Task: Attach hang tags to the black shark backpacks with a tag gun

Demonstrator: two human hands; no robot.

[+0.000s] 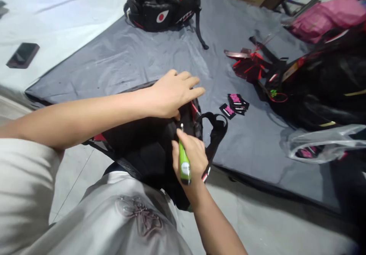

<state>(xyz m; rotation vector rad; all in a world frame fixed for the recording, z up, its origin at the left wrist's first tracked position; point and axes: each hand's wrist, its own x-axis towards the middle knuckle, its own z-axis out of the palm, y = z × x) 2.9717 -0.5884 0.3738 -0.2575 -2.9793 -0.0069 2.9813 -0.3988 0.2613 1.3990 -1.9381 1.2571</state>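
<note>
A black backpack point(143, 148) lies at the near edge of a grey sheet point(137, 60), partly over my lap. My left hand point(174, 92) rests on top of the backpack with fingers stretched out flat, pressing the fabric. My right hand point(193, 157) is closed round a green lighter point(183, 162), its metal tip pointing up at the backpack's top edge just below my left hand. A black carry loop point(215, 127) with a red trim sticks out to the right of both hands.
Another black backpack point(162, 5) with an eye print stands at the back. Small black-and-pink tags point(234, 104) lie right of my hands. A heap of black bags point(323, 83), a clear plastic bag point(323, 144), red scraps point(248, 66) and a phone point(23, 55) lie around.
</note>
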